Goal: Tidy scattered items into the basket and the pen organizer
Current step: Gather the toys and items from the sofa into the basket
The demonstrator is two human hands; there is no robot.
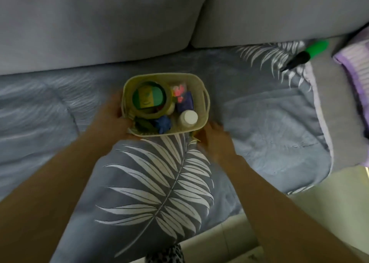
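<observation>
A cream basket stands on a sofa covered by a grey leaf-print blanket. Inside it are a round olive pen organizer holding a green and yellow item, a white-capped bottle, a blue crumpled thing, a dark blue pack and pink bits. My left hand grips the basket's left rim. My right hand is at the basket's near right corner, blurred, with a small yellowish thing at its fingertips.
A green and black tool lies on the blanket at the far right. A purple cushion is at the right edge. Grey sofa back cushions rise behind the basket. Pale floor shows at the lower right.
</observation>
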